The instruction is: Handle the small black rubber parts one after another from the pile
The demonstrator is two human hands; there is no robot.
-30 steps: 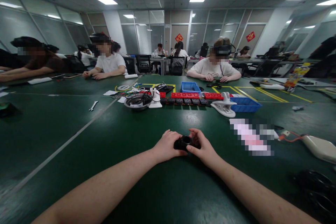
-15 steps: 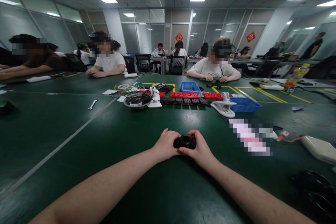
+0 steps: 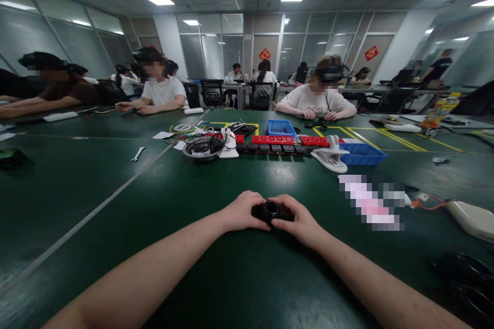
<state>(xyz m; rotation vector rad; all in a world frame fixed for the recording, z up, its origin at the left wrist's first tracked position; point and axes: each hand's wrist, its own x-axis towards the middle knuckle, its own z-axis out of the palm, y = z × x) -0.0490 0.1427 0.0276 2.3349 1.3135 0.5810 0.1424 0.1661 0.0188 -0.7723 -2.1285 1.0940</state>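
Observation:
A small glossy black part with a round opening on top (image 3: 272,209) sits low over the green table, between my two hands. Its exact kind does not show. My left hand (image 3: 247,211) grips its left side, thumb in front and fingers behind. From the right, my right hand (image 3: 299,218) has thumb and fingers curled round the other side. The palms hide both ends of the part, and I cannot tell whether it rests on the table (image 3: 216,267).
Ahead stand a metal bowl (image 3: 192,150), red power strips (image 3: 272,140), a white clamp (image 3: 331,157) and a blue bin (image 3: 363,154). A wrench (image 3: 138,154) lies left. Right are a beige box (image 3: 471,219) and black round objects (image 3: 476,298). A co-worker (image 3: 318,95) sits opposite.
My left thumb has come round to the front of the black part. Both hands now sit slightly wider around it, and the part has shifted a little left.

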